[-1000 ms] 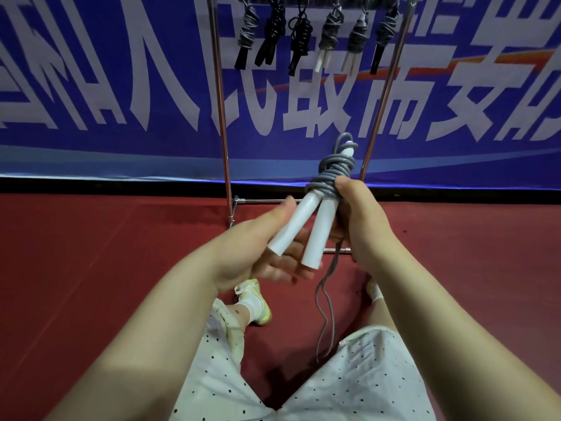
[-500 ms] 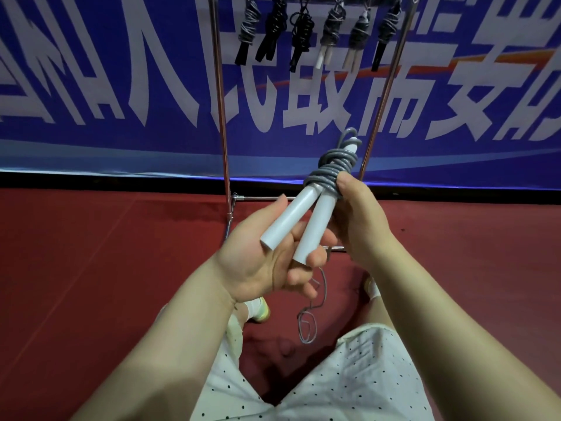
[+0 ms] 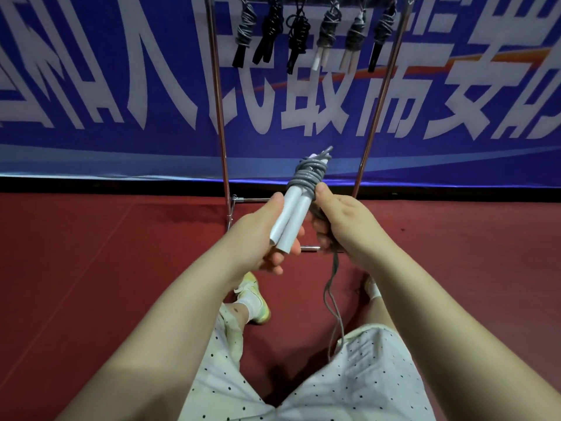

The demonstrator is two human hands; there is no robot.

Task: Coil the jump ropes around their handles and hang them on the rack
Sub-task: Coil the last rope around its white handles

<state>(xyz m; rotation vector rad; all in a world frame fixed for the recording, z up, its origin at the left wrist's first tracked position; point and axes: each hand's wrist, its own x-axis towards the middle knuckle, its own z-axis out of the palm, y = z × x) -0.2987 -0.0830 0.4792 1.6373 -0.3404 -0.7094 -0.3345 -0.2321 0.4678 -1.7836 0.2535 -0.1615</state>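
Note:
Two white jump rope handles [image 3: 289,220] lie side by side, gripped near their lower ends by my left hand [image 3: 263,238]. Grey rope [image 3: 308,174] is coiled round their upper part. My right hand [image 3: 343,224] grips the rope just beside the coil. A loose doubled length of the rope [image 3: 333,302] hangs from that hand down to my lap. Behind stands a metal rack [image 3: 219,117] with several coiled ropes [image 3: 326,36] hanging from its top bar, black-handled and white-handled.
A blue banner [image 3: 121,86] with large white characters covers the wall behind the rack. The floor [image 3: 91,253] is red. My legs in dotted white shorts [image 3: 349,387] and a yellow-white shoe [image 3: 255,302] lie below my hands. The rack's base bar [image 3: 309,248] runs just beyond them.
The handles have swung more upright and lower. My right hand has moved down along the coil, and the hanging rope tail now drops straight onto my lap.

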